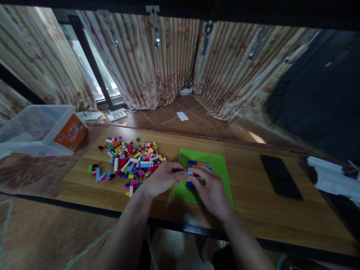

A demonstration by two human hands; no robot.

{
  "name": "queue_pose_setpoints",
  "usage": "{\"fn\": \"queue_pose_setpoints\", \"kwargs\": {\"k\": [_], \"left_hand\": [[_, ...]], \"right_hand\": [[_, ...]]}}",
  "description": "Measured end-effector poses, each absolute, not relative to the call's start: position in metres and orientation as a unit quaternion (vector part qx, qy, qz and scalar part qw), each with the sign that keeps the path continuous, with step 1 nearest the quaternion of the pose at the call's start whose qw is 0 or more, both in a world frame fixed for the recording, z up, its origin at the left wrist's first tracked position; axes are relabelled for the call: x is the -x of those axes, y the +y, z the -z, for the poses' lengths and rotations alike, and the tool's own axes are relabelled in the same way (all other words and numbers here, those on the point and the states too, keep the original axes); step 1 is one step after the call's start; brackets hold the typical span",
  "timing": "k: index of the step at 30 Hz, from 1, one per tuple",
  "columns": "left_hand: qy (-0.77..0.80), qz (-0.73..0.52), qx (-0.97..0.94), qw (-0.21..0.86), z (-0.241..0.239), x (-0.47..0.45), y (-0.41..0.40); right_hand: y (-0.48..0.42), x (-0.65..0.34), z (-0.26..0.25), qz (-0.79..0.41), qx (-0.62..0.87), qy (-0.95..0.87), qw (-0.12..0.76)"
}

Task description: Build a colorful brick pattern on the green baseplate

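Note:
A green baseplate (221, 161) lies on the table in front of me, with a low build of toy bricks (192, 162) in blue, orange and grey on it. My right hand (211, 189) is over the build, thumb and fingers closed on a small light blue brick (190, 173). From the left, my left hand (164, 179) meets it at the baseplate's left side. Its thumb and fingers are drawn together beside the blue brick; what they hold, if anything, cannot be made out. Both hands hide part of the build.
Loose bricks in many colours form a pile (135, 159) left of the baseplate. A see-through plastic bin (42, 146) with an orange label stands at the far left. A black phone (281, 176) lies on the right, near white papers (332, 176). The table's front edge (197, 229) is close to me.

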State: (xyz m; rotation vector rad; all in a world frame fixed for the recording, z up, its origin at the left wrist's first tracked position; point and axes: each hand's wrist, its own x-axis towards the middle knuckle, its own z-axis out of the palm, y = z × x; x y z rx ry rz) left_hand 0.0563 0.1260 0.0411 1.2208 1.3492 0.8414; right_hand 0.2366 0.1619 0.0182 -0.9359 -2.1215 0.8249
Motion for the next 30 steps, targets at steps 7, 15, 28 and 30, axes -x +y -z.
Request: {"fn": "queue_pose_setpoints", "kwargs": {"k": [7,15,28,30], "left_hand": [[0.598,-0.310,-0.593,0.440,-0.027,-0.074,0.132],[0.566,-0.254,-0.639,0.455,-0.022,-0.080,0.131],[0.554,-0.238,-0.672,0.430,-0.023,-0.092,0.131],[0.556,-0.235,-0.671,0.430,-0.025,-0.092,0.132]], "right_hand": [[0.183,-0.281,-0.009,-0.296,0.427,-0.818,0.248],[0.180,-0.278,-0.005,-0.280,0.400,-0.845,0.219],[0.181,-0.282,-0.006,-0.285,0.397,-0.840,0.234],[0.182,-0.283,-0.005,-0.290,0.389,-0.842,0.234]]}}
